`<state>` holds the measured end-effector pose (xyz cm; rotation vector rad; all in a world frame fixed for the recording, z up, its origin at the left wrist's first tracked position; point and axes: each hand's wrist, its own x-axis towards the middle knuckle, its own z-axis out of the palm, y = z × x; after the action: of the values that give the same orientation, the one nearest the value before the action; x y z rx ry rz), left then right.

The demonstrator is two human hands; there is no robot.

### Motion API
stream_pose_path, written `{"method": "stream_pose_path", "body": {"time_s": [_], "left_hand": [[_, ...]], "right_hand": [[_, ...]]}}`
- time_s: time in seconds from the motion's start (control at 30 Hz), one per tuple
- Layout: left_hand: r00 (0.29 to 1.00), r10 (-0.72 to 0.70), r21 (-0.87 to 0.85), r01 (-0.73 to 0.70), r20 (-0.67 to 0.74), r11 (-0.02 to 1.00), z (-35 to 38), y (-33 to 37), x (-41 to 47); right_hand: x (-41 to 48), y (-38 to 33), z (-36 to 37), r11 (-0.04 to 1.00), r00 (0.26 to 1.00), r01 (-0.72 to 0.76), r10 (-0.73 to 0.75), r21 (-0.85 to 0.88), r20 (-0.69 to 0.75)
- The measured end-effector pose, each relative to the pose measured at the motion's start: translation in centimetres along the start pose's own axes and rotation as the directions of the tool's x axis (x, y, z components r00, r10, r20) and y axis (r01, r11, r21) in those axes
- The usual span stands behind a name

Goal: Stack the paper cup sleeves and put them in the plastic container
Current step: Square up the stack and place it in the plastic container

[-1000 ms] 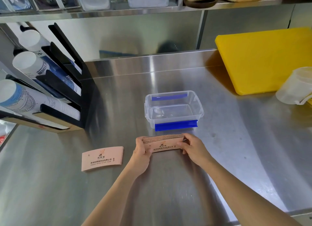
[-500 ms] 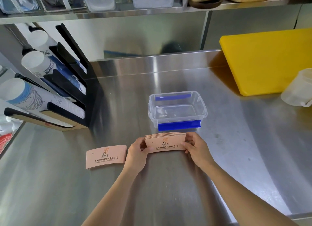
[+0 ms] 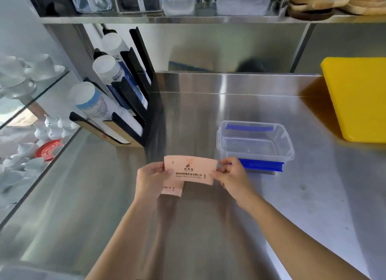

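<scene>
The left hand and right hand pinch opposite ends of a pink paper cup-sleeve stack above the steel bench. Another pink sleeve lies beneath, beside the clear plastic container with blue clips.

Your worktop is brushed steel, smooth and shiny with soft reflections. The sleeves you hold look like matt pink paper, while the container is clear glossy plastic with blue clips, and the cutting board is smooth yellow plastic.
</scene>
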<state>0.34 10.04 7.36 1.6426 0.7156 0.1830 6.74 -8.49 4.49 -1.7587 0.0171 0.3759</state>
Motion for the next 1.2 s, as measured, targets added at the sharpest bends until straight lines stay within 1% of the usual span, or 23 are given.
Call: {"method": "stream_pose_path", "body": {"time_s": [0.1,0.27,0.43,0.57,0.7,0.77,0.83,0.93,1.0,1.1,1.13,1.2], "left_hand": [[0.997,-0.044,0.026,0.046,-0.064,0.999,-2.6,-0.2,0.4],[0.986,-0.129,0.03,0.132,-0.106,0.991,-5.7,-1.8,1.7],[0.977,-0.193,0.033,0.197,-0.09,0.98,-7.2,-3.7,2.9],[0.975,-0.21,0.027,0.212,-0.077,0.977,-7.4,-4.5,3.4],[0.978,-0.182,0.178,0.198,-0.103,0.964,-7.4,-4.7,4.1],[0.974,-0.202,0.2,0.22,-0.105,0.955,-7.4,-4.5,4.5],[0.968,-0.237,0.217,0.248,-0.079,0.944,-7.3,-4.2,4.9],[0.949,-0.316,0.279,0.305,-0.003,0.911,-7.3,-3.7,5.4],[0.933,-0.357,0.346,0.323,0.039,0.881,-7.2,-3.6,5.9],[0.932,-0.358,0.527,0.274,0.062,0.804,-6.2,-3.5,6.5],[0.93,-0.364,0.552,0.272,0.061,0.788,-5.8,-3.5,6.5],[0.918,-0.388,0.524,0.292,0.081,0.8,-5.4,-3.6,6.5]], "right_hand": [[0.7,-0.1,2.8,0.998,0.996,-0.028,0.033,-0.059,0.083],[1.6,-0.2,6.4,0.99,0.981,-0.073,0.093,-0.118,0.168],[1.9,-0.2,8.3,0.972,0.967,-0.113,0.155,-0.204,0.202],[2.0,0.0,9.1,0.954,0.966,-0.137,0.188,-0.266,0.176],[2.4,0.1,9.2,0.93,0.964,-0.169,0.225,-0.326,0.144],[2.4,0.0,9.2,0.915,0.955,-0.198,0.261,-0.353,0.14],[2.3,-0.1,9.0,0.901,0.942,-0.247,0.309,-0.356,0.131],[2.0,-0.8,8.8,0.893,0.924,-0.317,0.367,-0.32,0.109],[1.8,-1.3,8.7,0.889,0.915,-0.342,0.389,-0.306,0.11],[1.8,-1.0,9.2,0.89,0.926,-0.308,0.362,-0.335,0.11],[1.8,-0.7,9.4,0.89,0.933,-0.287,0.344,-0.355,0.109],[1.8,0.0,9.7,0.89,0.943,-0.251,0.314,-0.381,0.112]]}}
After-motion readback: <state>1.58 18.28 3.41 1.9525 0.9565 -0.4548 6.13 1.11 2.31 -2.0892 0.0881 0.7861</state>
